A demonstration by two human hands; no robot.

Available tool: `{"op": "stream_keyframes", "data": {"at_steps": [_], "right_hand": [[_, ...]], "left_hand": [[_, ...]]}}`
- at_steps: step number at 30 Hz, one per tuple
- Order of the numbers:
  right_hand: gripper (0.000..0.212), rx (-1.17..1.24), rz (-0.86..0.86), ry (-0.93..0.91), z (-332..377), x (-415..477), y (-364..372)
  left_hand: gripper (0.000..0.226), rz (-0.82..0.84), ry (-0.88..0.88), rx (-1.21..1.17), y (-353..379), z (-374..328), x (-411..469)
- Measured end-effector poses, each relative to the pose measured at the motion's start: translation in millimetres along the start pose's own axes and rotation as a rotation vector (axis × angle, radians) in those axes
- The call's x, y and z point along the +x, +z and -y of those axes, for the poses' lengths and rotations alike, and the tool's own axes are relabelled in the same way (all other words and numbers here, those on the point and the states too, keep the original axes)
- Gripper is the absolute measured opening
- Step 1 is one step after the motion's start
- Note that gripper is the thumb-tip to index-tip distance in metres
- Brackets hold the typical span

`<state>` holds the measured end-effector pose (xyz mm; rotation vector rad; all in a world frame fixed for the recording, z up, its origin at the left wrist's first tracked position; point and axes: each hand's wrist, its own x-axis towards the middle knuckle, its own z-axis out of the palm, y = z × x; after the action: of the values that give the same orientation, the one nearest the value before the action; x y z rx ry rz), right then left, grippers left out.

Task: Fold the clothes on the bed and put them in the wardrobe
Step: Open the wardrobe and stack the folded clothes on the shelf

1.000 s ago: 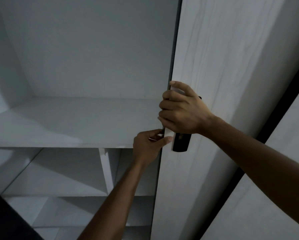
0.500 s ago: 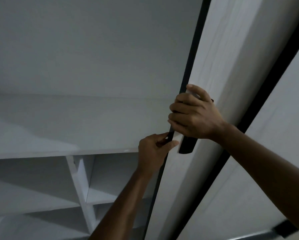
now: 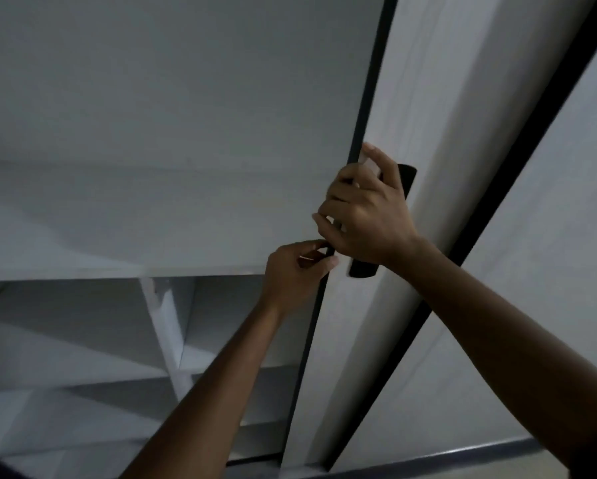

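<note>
- The right hand (image 3: 366, 216) curls round the dark edge of the wardrobe door (image 3: 428, 115), palm over the black handle (image 3: 363, 269).
- The left hand (image 3: 295, 274), just below, pinches that same edge.
- The wardrobe shelves (image 3: 117, 236) show to the left of both hands.

We see a wide white shelf (image 3: 145, 236) running left from the wardrobe door (image 3: 414, 98). Below it, also left of that door, an upright divider (image 3: 167, 337) splits smaller shelves (image 3: 65, 354) stacked in tiers.
</note>
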<state>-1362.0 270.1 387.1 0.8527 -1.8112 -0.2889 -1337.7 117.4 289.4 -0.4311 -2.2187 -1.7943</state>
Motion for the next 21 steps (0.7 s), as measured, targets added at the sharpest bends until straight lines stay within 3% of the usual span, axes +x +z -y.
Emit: {"op": "stream_keyframes", "data": {"at_steps": [1, 3, 5, 8, 12, 14, 17, 21], "right_hand": [[0.032, 0.058, -0.044, 0.039, 11.9, 1.6, 2.0], [0.03, 0.224, -0.102, 0.078, 35.9, 4.2, 9.5], [0.028, 0.518, -0.041, 0.069, 69.7, 7.3, 20.0], [0.029, 0.876, 0.239, 0.046, 129.4, 7.4, 39.3], [0.019, 1.314, 0.666, -0.049, 248.1, -28.5, 47.6], [0.011, 1.415, 0.912, -0.208, 311.4, -67.6, 34.2], [0.019, 1.43, 1.221, -0.638, 391.8, -140.1, -9.4], [0.014, 1.322, 1.406, -1.136, 461.1, -232.9, -84.3]], "left_hand": [[0.006, -0.013, -0.061, -0.022, -6.3, 4.3, -7.2], [0.018, -0.076, -0.17, -0.025, -20.0, 15.1, -23.2], [0.022, -0.188, -0.258, -0.003, -40.8, 35.3, -50.1], [0.013, -0.429, -0.403, 0.029, -77.3, 64.1, -111.0], [0.012, -0.875, -0.666, 0.174, -96.7, 97.6, -263.4], [0.013, -1.075, -0.874, 0.196, -72.9, 108.2, -372.3], [0.019, -1.324, -1.135, 0.194, 3.3, 85.5, -518.3], [0.028, -1.545, -1.414, 0.199, 121.9, 35.4, -643.6]]}}
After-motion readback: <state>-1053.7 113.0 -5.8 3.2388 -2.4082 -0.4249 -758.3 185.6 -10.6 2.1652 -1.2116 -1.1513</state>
